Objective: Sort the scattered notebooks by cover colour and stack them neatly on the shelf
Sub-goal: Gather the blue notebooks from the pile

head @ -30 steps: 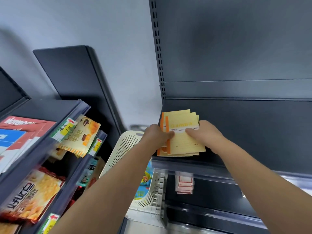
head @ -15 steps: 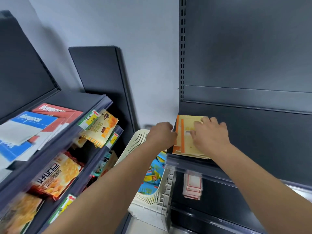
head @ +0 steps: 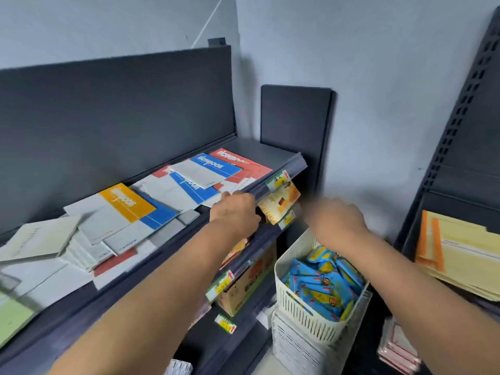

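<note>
Scattered notebooks lie on the dark left shelf: a red one, blue ones, an orange one and several pale ones. A stack of yellow notebooks with orange spines rests on the right shelf. My left hand hovers at the left shelf's front edge, fingers curled, holding nothing that I can see. My right hand is blurred in mid-air between the two shelves, fingers loosely bent and empty.
A white basket of blue snack packets stands on the floor between the shelves. Snack packs and price tags hang under the left shelf. A box sits on a lower shelf. Pink items lie low on the right.
Both hands have left the yellow stack on the right shelf and swung left. My view has turned left toward the scattered notebooks.
</note>
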{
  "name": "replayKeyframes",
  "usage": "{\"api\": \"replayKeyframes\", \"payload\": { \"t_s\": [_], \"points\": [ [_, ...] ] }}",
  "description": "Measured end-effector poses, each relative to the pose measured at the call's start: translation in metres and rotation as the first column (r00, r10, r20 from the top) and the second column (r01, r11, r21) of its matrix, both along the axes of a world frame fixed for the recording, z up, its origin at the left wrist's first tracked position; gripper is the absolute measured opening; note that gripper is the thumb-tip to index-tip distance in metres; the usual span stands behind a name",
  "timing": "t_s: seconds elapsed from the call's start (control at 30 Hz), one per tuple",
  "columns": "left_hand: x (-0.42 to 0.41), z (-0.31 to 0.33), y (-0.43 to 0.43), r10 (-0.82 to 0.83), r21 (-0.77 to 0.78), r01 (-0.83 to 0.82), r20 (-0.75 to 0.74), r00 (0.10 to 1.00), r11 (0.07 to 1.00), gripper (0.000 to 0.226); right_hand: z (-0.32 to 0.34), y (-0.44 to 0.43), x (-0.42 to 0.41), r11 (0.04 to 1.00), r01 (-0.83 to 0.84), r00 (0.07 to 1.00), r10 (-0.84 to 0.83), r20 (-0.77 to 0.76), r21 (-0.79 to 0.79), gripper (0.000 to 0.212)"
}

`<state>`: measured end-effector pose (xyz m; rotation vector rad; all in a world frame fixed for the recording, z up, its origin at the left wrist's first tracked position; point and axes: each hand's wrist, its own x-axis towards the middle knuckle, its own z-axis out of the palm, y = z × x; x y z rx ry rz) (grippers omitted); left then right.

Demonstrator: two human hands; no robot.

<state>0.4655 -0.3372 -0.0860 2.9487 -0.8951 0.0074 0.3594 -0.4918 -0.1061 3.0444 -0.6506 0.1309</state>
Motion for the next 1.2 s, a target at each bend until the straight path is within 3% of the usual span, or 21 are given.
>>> {"api": "replayKeyframes", "payload": {
  "t_s": [0.17,0.47,0.77,1.03,1.2],
  "points": [
    [0.039,0.012,0.092,0.169,-0.133,-0.175,-0.058,0.984,0.975,0.038,0.002,0.066,0.054,0.991,-0.134,0.991,0.134,0.031,0.008,0.033],
    [0.082,0.005,0.195,0.369,-0.195,-0.381,-0.095,0.925,0.904,0.035,-0.002,0.14,0.126,0.957,-0.289,0.956,0.287,0.061,0.026,0.04],
    [0.112,-0.004,0.182,0.38,-0.263,-0.401,-0.129,0.916,0.878,0.033,-0.001,0.129,0.198,0.895,-0.436,0.898,0.427,0.104,0.092,0.041],
    [0.161,0.005,0.135,0.424,-0.314,-0.478,-0.225,0.877,0.821,0.04,0.0,0.093,0.262,0.854,-0.506,0.86,0.51,-0.003,0.122,0.033],
    [0.173,0.001,0.121,0.486,-0.225,-0.525,-0.209,0.849,0.82,0.04,0.004,0.085,0.264,0.765,-0.639,0.768,0.64,0.008,0.08,0.031]
  ]
}}
